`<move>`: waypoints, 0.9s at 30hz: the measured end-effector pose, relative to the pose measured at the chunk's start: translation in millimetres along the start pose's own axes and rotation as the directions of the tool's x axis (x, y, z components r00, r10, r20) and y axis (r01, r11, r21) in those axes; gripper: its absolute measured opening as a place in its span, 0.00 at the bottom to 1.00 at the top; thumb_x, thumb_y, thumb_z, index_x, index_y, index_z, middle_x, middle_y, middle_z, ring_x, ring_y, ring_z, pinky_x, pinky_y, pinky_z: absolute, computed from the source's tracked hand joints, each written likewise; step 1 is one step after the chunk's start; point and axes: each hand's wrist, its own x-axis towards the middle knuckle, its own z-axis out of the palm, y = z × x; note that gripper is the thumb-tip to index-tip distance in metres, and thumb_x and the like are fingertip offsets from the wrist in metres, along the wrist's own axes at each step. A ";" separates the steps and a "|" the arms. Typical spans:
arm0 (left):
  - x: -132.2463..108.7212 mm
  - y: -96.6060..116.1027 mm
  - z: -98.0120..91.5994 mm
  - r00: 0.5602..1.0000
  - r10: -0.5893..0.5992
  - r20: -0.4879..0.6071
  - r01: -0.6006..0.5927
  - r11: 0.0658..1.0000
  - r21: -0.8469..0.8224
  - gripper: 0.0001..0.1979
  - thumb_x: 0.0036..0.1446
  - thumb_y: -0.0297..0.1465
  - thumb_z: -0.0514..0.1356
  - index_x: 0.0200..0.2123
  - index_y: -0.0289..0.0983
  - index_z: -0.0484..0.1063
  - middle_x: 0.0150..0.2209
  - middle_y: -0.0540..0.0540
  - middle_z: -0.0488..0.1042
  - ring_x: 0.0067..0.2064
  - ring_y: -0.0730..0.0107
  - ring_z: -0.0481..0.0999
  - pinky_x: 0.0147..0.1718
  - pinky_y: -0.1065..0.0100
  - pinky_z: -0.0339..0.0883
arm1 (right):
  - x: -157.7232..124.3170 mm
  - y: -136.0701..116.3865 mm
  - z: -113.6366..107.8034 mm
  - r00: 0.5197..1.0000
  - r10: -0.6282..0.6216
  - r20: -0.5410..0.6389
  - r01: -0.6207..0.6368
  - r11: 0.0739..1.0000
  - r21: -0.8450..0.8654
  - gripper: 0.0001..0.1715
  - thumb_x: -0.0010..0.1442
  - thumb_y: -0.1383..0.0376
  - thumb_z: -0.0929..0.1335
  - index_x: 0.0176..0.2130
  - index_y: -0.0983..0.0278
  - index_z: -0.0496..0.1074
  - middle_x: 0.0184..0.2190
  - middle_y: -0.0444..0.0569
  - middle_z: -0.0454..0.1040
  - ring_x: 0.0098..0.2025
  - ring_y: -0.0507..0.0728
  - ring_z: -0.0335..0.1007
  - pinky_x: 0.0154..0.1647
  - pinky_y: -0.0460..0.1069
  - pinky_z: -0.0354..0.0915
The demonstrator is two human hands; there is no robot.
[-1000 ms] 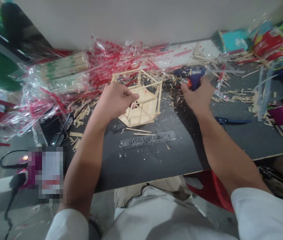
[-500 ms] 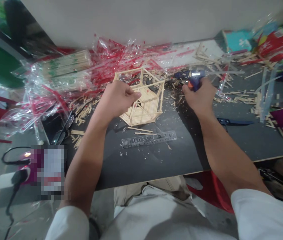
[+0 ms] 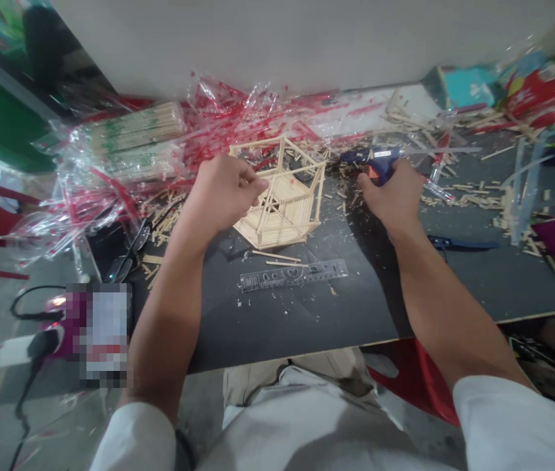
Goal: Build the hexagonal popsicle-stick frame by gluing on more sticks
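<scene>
A small hexagonal frame built of thin wooden sticks stands on the black tabletop. My left hand is closed on its near-left edge, fingers pinching a stick of the frame. My right hand is wrapped round the handle of a blue glue gun, which rests low on the table to the right of the frame, its nozzle pointing left.
Crumpled clear and red wrappers and packs of sticks pile up behind and to the left. Stick offcuts litter the table. A clear ruler lies in front of the frame, a blue tool to the right, glasses to the left.
The view has shifted slightly. My right hand and the glue gun have sunk a little toward the table; my left hand keeps its hold on the frame.
</scene>
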 end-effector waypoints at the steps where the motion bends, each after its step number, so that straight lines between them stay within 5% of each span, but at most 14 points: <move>1: -2.5 1.4 -4.1 1.000 0.003 -0.018 -0.002 1.000 0.017 0.09 0.60 0.34 0.64 0.28 0.37 0.78 0.24 0.46 0.77 0.30 0.66 0.74 0.37 0.64 0.67 | 0.3 -0.1 -0.1 1.000 0.008 0.011 -0.008 1.000 -0.008 0.23 0.55 0.54 0.74 0.46 0.62 0.69 0.44 0.60 0.76 0.51 0.73 0.74 0.57 0.70 0.66; 8: -17.9 7.4 -29.6 0.995 0.078 -0.061 -0.071 0.992 0.101 0.08 0.61 0.33 0.62 0.38 0.37 0.81 0.30 0.47 0.79 0.35 0.65 0.75 0.39 0.64 0.66 | -3.0 -2.9 -0.8 0.999 -0.015 0.036 0.015 1.000 -0.006 0.25 0.56 0.53 0.74 0.47 0.63 0.69 0.49 0.65 0.74 0.56 0.74 0.70 0.57 0.69 0.66; 18: 0.8 -4.3 4.0 0.969 0.248 -0.006 -0.237 0.932 0.274 0.13 0.65 0.28 0.59 0.49 0.40 0.81 0.55 0.41 0.80 0.55 0.54 0.78 0.58 0.55 0.68 | -11.1 -18.8 -18.9 0.985 -0.018 0.174 0.051 0.981 -0.189 0.32 0.62 0.58 0.73 0.58 0.73 0.68 0.59 0.72 0.67 0.62 0.75 0.67 0.62 0.66 0.64; 27: 1.4 -10.9 8.5 0.955 0.295 -0.037 -0.266 0.902 0.341 0.14 0.65 0.30 0.60 0.52 0.46 0.80 0.52 0.45 0.82 0.54 0.56 0.79 0.57 0.56 0.72 | -10.8 -24.6 -24.1 0.969 0.007 0.246 0.049 0.974 -0.223 0.33 0.65 0.58 0.71 0.62 0.74 0.65 0.61 0.72 0.65 0.64 0.75 0.66 0.63 0.64 0.64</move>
